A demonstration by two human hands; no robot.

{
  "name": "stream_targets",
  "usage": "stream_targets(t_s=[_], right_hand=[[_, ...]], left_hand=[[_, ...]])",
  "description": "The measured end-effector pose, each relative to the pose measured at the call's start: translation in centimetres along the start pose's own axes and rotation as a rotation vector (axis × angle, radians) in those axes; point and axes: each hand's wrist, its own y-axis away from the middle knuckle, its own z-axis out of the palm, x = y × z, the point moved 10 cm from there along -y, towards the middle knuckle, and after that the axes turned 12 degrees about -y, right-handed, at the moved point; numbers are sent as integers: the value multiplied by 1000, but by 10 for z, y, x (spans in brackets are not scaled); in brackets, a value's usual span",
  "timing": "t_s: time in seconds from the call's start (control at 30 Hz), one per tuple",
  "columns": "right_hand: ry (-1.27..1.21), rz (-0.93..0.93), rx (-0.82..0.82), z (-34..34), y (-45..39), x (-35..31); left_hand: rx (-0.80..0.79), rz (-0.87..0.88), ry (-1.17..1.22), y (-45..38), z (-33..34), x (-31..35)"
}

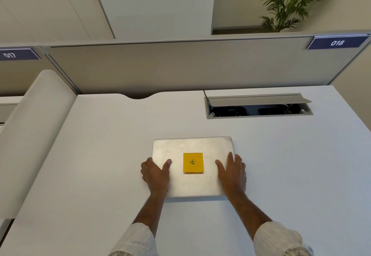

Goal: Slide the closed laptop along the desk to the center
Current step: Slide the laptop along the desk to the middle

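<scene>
A closed silver laptop [192,147] lies flat on the white desk [291,165], near its middle. A yellow sticky note [193,163] with a handwritten mark is stuck on the lid. My left hand [155,173] grips the laptop's left edge, thumb on the lid and fingers wrapped over the side. My right hand [232,172] holds the right edge the same way, thumb resting on top. Both palms cover the near corners.
An open cable tray [259,106] with a raised flap is sunk into the desk at the back right. A grey partition [180,67] with labels 017 and 018 closes the far edge. A white rounded panel [34,127] bounds the left side. A plant stands behind.
</scene>
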Motion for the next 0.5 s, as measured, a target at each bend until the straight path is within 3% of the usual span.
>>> stream_targets(t_s=[0.5], right_hand=[[74, -17, 29, 7, 2, -1]], left_hand=[[13, -25, -27, -1, 1, -5]])
